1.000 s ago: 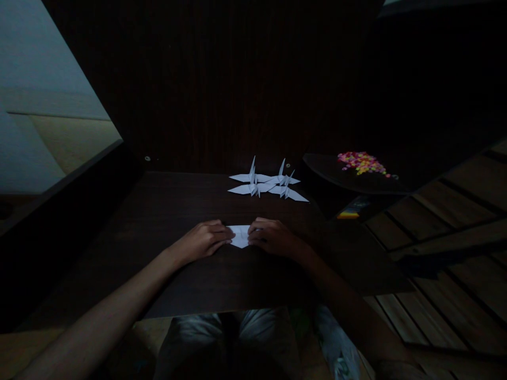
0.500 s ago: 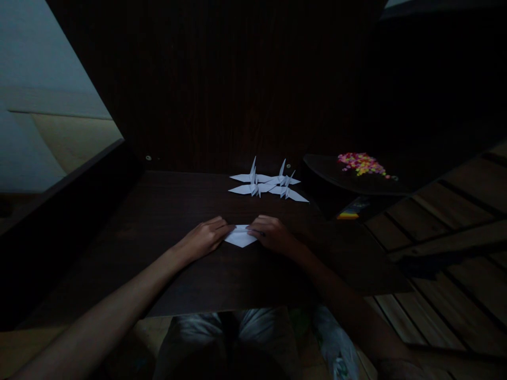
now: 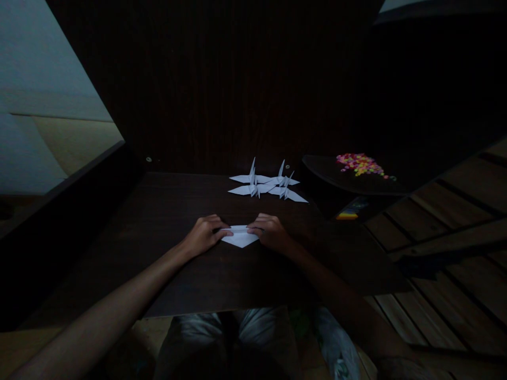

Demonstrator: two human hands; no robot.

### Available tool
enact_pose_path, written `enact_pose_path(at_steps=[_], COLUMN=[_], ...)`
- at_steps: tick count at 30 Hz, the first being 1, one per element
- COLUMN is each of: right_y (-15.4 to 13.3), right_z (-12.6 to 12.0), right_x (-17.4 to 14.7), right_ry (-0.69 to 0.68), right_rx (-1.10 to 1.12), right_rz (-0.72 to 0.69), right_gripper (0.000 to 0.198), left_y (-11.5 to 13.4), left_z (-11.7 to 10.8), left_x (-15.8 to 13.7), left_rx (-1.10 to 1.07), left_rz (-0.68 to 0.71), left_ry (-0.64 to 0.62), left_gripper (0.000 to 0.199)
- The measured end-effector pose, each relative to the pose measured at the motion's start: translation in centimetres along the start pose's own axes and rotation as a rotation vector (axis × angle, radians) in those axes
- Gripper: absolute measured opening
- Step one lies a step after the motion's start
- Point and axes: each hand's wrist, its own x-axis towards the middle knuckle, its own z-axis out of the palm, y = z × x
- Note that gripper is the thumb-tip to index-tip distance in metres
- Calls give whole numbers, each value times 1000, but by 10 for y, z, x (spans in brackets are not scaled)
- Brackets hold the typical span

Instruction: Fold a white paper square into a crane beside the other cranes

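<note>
A partly folded sheet of white origami paper (image 3: 240, 238) lies on the dark wooden desk, its lower edge coming to a point toward me. My left hand (image 3: 206, 234) grips its left end, thumb on top and fingers bent at the upper edge. At the right end my right hand (image 3: 272, 232) pinches the paper the same way. Both hands rest low on the desk, and the fingertips behind the paper are partly hidden. Just beyond them several folded white paper cranes (image 3: 253, 186) stand close together, wings overlapping.
A curved dark shelf (image 3: 322, 168) at the right bears a heap of small coloured pieces (image 3: 361, 164). A raised side board (image 3: 71, 211) bounds the desk (image 3: 178, 203) on the left, and a tall dark panel (image 3: 214, 84) rises behind. Wooden slats (image 3: 447, 227) show at far right.
My left hand has shifted slightly left along the paper, its thumb now stretched over the face and more of the paper showing. My right thumb has also come into clearer view.
</note>
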Motion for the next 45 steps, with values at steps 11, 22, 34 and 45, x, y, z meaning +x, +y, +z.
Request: enact_pose_path(at_steps=[11, 22, 34, 45], right_y=[-3, -12, -5, -6], right_z=[0, 11, 0, 4], right_x=[0, 7, 4, 6], right_ry=[-69, -60, -28, 22], right_rx=[-8, 68, 77, 132], right_rz=[16, -53, 73, 64], right_gripper=[10, 18, 14, 15], left_y=[2, 11, 10, 13], left_z=[-1, 4, -3, -3], left_x=[0, 5, 3, 3], left_rx=[25, 74, -31, -45], left_rz=[64, 129, 61, 42], left_ry=[-26, -37, 3, 9], left_gripper=[22, 24, 20, 17])
